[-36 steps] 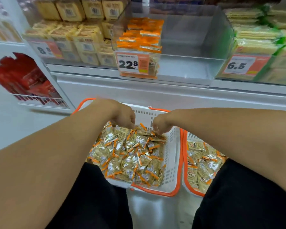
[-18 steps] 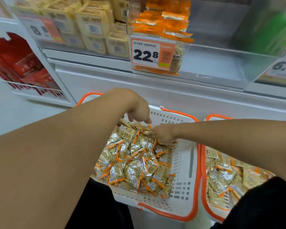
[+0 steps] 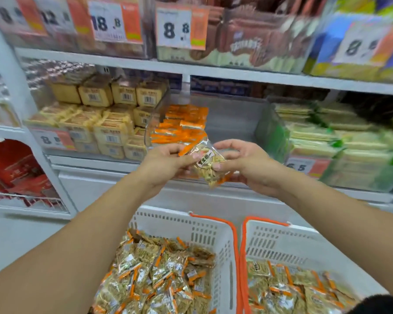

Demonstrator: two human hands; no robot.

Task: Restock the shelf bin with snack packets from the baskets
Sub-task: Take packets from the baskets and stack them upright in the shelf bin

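Pinching a small gold-and-orange crinkly foil snack packet point(image 3: 208, 164) between left hand point(image 3: 166, 164) and right hand point(image 3: 247, 165), just before the clear plastic shelf bin point(image 3: 227, 118), suits something probably light, soft, slippery, best gripped at its sealed edges.

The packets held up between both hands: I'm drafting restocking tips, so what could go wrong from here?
1. The packets hang in front of the shelf bin, not yet over it; the lowest could slip from the left hand or right hand.
2. The bin's stack sits only at its left, so careless placing may topple it.
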